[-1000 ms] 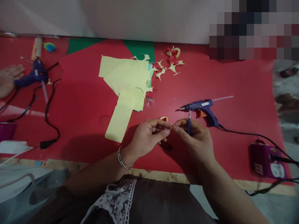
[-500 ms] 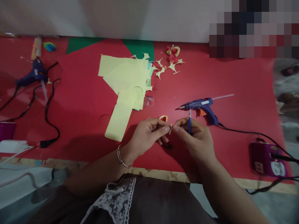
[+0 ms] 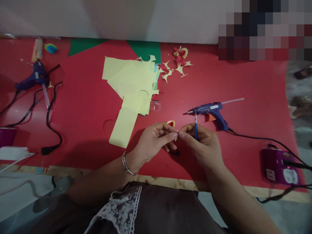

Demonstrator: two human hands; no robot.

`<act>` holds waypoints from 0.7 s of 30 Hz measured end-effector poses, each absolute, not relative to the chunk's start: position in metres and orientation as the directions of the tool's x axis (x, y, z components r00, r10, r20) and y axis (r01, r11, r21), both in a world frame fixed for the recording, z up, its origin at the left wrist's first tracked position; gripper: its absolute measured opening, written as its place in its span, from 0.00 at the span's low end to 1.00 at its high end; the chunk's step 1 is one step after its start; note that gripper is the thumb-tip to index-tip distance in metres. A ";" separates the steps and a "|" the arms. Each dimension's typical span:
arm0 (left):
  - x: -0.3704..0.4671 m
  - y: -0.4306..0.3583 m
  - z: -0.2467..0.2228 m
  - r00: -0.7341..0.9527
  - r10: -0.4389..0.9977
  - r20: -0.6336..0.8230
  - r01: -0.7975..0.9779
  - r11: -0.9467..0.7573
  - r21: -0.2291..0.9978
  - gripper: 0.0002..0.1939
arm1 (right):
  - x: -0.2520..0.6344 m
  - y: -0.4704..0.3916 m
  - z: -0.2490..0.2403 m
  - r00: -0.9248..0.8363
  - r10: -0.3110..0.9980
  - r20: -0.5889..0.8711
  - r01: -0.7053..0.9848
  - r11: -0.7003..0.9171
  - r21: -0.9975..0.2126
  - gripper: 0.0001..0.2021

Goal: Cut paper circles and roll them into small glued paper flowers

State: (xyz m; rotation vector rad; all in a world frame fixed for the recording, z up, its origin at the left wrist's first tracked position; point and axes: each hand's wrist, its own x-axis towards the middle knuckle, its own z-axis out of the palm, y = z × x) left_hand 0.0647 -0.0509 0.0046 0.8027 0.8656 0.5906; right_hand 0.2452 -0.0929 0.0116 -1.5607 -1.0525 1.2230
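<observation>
My left hand [image 3: 156, 139] is closed, pinching a small yellow paper piece [image 3: 176, 139] between thumb and index finger. My right hand [image 3: 204, 139] is also closed, its thumb and index finger meeting the left fingertips at the same piece. Between the right fingers stands a slim blue-handled paintbrush [image 3: 195, 130], its upper end pointing away from me. Just beyond the fingertips lies a curled yellow and red paper shape [image 3: 171, 123]. My fingers hide most of the held piece.
A blue glue gun [image 3: 207, 109] lies beyond my right hand, its cord running to a purple box [image 3: 278, 167]. Yellow paper sheets [image 3: 129, 78] and scraps [image 3: 179, 68] lie ahead. Another glue gun [image 3: 34, 76] and black cables [image 3: 48, 120] are at left, on the red surface [image 3: 80, 97].
My right fingertips have come in a little to the left, against the left ones. The yellow piece now shows lower between them, and the paintbrush has shifted slightly left.
</observation>
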 end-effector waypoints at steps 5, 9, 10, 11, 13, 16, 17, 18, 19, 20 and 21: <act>0.065 -0.052 0.006 0.521 0.736 -0.432 -0.096 0.553 0.828 0.15 | 0.247 -0.095 0.008 0.155 0.953 -0.260 0.100 -0.277 -0.956 0.15; 0.065 -0.051 0.008 0.523 0.738 -0.426 -0.080 0.540 0.838 0.14 | 0.248 -0.095 0.007 0.155 0.953 -0.260 0.098 -0.277 -0.956 0.15; 0.064 -0.051 0.008 0.522 0.739 -0.425 -0.080 0.539 0.839 0.13 | 0.248 -0.095 0.008 0.154 0.953 -0.261 0.099 -0.278 -0.955 0.16; 0.064 -0.051 0.008 0.522 0.741 -0.423 -0.084 0.538 0.839 0.13 | 0.247 -0.094 0.008 0.154 0.952 -0.263 0.100 -0.280 -0.955 0.16; 0.064 -0.050 0.009 0.519 0.746 -0.418 -0.099 0.538 0.837 0.13 | 0.247 -0.094 0.008 0.153 0.952 -0.265 0.101 -0.282 -0.954 0.16; 0.065 -0.050 0.008 0.503 0.752 -0.426 -0.107 0.543 0.833 0.16 | 0.246 -0.093 0.009 0.159 0.949 -0.271 0.079 -0.286 -0.955 0.16; 0.065 -0.051 0.008 0.496 0.754 -0.431 -0.104 0.544 0.833 0.17 | 0.245 -0.093 0.010 0.162 0.948 -0.275 0.072 -0.290 -0.954 0.16; 0.065 -0.051 0.008 0.490 0.756 -0.434 -0.103 0.544 0.833 0.17 | 0.245 -0.093 0.010 0.166 0.946 -0.278 0.068 -0.292 -0.954 0.17; 0.065 -0.051 0.007 0.482 0.760 -0.436 -0.103 0.544 0.833 0.17 | 0.245 -0.093 0.011 0.167 0.946 -0.279 0.068 -0.293 -0.954 0.17; 0.065 -0.051 0.007 0.476 0.763 -0.438 -0.102 0.542 0.834 0.17 | 0.245 -0.093 0.012 0.167 0.946 -0.279 0.072 -0.293 -0.953 0.18; 0.065 -0.051 0.007 0.468 0.767 -0.439 -0.099 0.539 0.836 0.18 | 0.245 -0.092 0.013 0.167 0.947 -0.276 0.080 -0.292 -0.953 0.18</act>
